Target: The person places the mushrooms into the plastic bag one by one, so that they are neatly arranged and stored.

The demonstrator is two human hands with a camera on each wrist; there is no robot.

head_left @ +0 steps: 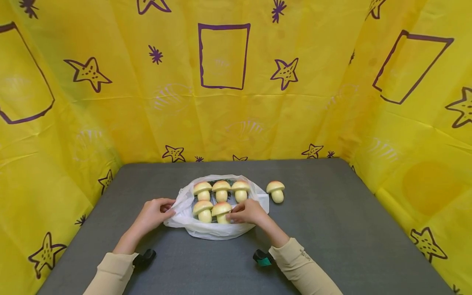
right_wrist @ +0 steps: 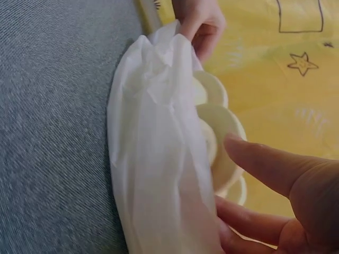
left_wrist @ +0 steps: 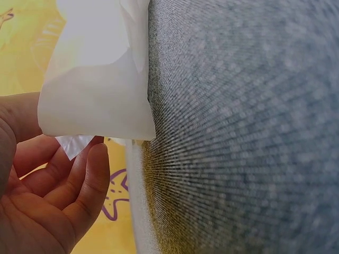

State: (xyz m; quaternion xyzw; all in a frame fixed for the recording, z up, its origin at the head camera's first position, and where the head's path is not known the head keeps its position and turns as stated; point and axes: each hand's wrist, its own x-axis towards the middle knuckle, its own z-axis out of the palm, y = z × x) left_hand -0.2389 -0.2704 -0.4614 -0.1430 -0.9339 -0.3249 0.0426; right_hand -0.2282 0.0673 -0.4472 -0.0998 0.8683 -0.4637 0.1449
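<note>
A white plastic bag (head_left: 217, 233) lies with its mouth spread wide, and several toy mushrooms with pale yellow, red-tinged caps sit in it: three in the back row, two in front. My right hand (head_left: 251, 214) pinches the front right mushroom (head_left: 221, 208), thumb against its cap in the right wrist view; the other fingertips are partly hidden by the bag. At the bag's left edge, my left hand (head_left: 153, 214) holds the plastic (left_wrist: 100, 100) between thumb and fingers. One more mushroom (head_left: 275, 191) lies on the table, right of the bag.
Dark grey cloth covers the table (head_left: 332, 229). Yellow curtains (head_left: 228, 123) with purple drawings close off the back and both sides. Beneath the mushrooms in the bag, something dark green (head_left: 230, 180) shows. A white flap (head_left: 263, 201) sticks out at the bag's right.
</note>
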